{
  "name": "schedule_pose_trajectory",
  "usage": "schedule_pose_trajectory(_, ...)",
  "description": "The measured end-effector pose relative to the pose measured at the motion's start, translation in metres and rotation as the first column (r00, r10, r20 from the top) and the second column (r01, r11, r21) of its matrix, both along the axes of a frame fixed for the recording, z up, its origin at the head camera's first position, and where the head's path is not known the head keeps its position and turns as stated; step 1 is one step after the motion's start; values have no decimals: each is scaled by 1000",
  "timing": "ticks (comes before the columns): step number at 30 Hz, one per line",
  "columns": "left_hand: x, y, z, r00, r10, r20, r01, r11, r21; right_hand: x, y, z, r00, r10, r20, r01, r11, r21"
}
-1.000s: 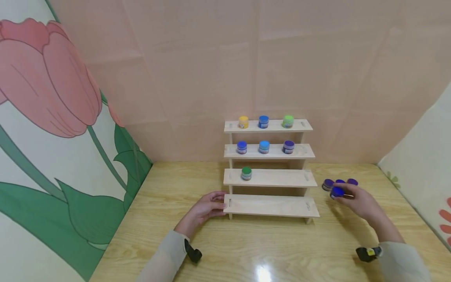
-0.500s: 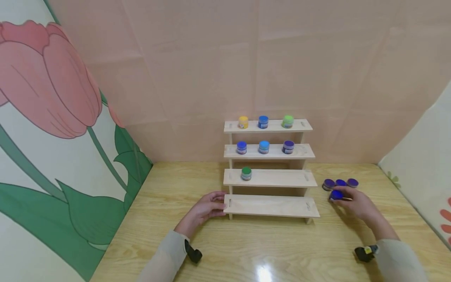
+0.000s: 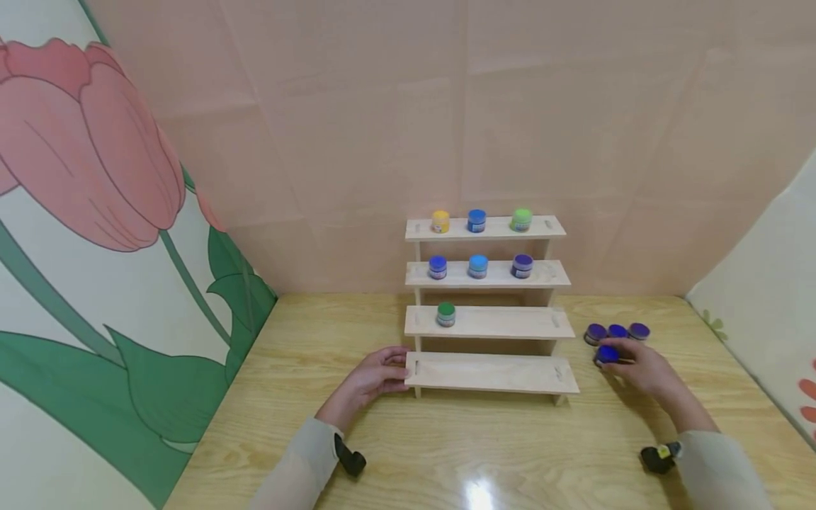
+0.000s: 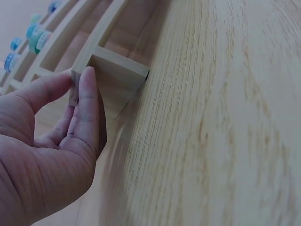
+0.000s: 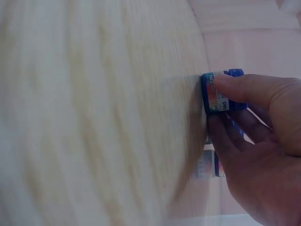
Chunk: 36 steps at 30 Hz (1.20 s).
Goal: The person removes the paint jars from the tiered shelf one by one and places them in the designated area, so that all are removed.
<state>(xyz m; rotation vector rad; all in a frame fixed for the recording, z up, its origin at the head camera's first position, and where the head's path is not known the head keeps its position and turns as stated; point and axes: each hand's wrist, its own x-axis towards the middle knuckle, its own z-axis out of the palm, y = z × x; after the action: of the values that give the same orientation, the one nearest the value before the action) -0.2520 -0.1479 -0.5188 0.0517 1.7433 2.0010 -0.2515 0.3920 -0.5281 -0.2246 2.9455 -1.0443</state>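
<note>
In the head view, the right hand [image 3: 647,368] has thumb and fingers clamped on a blue jar [image 3: 607,355], upright on the worktop [image 3: 446,453] towards four o'clock from the rack [image 3: 491,372], with three more jars [image 3: 617,331] near it between its eleven and two o'clock. At the rack's eight o'clock, the left hand [image 3: 375,370] pinches the end of the lowest shelf [image 3: 532,377]. Seven jars stand above, the green jar [image 3: 446,314] alone at the third shelf's nine o'clock end.
</note>
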Motion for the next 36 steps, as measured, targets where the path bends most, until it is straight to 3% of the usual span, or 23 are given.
schedule_pose_trajectory(8,-1,1,0,1000,2,2,-2,1000,5,3,-1,8,1000,-4,0,4,1000,21)
schedule_pose_trajectory(12,-1,1,0,1000,2,0,-2,1000,3,7,-6,25,1000,-9,-23,9,1000,16)
schedule_pose_trajectory(16,-1,1,-1,1000,4,-1,-4,1000,4,11,-17,48,995,-7,-95,7,1000,9)
schedule_pose_trajectory(26,-3,0,-4,1000,-12,-3,12,1000,17,25,-67,103,977,21,-213,-32,998,-48)
schedule_pose_trajectory(29,-2,0,-4,1000,-12,-3,12,1000,19,26,-85,113,968,45,-245,-65,995,-74)
schedule_pose_trajectory(36,-2,0,-3,1000,-6,-1,6,1000,19,21,-115,123,974,86,-208,-117,983,-139)
